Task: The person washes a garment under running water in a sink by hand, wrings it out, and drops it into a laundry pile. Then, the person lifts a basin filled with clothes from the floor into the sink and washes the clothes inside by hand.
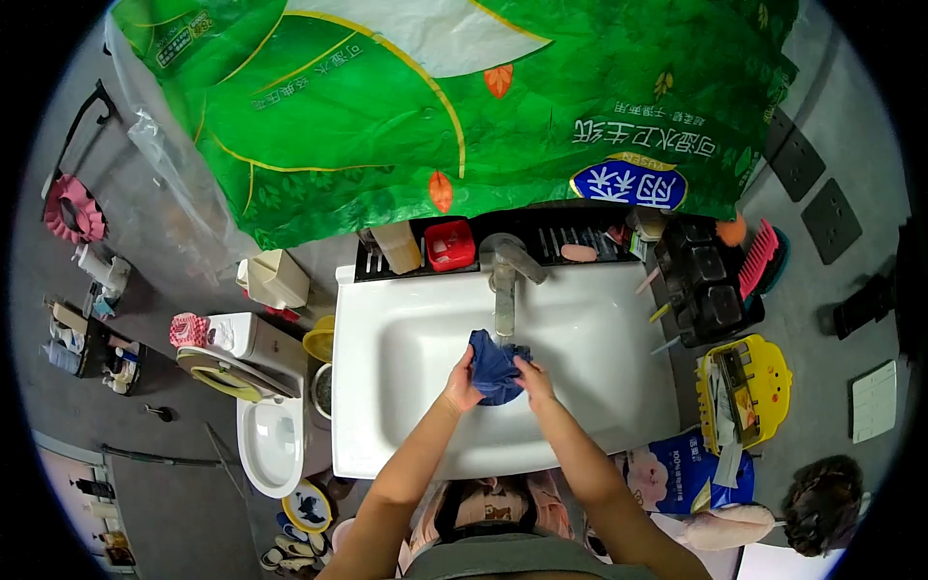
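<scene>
Head view: a dark blue cloth (pixel 497 371) is held bunched in two bare hands over the basin of a white sink (pixel 607 333), near its middle and just under the end of the tap (pixel 503 266). The cloth's left side is gripped by the left hand (pixel 464 384), its fingers closed on the folds; the right side is pinched by the right hand (pixel 535 380), thumb and fingers pressed on the fabric. Some fingertips are hidden by the cloth; their exact placing cannot be told.

Along the far edge of the sink, a red box (pixel 450 245) is noted left of centre, and a pink oval bar (pixel 579 253) right of centre. Beyond that edge, a large green package (pixel 367 116) with inverted lettering is seen.

To the right of the sink, a black holder (pixel 691 261) with a pink brush (pixel 758 259) beside it is recorded; nearer the wearer, a yellow basket (pixel 776 385) filled with small items. To the left, a white toilet (pixel 274 452) with raised lid is placed.
</scene>
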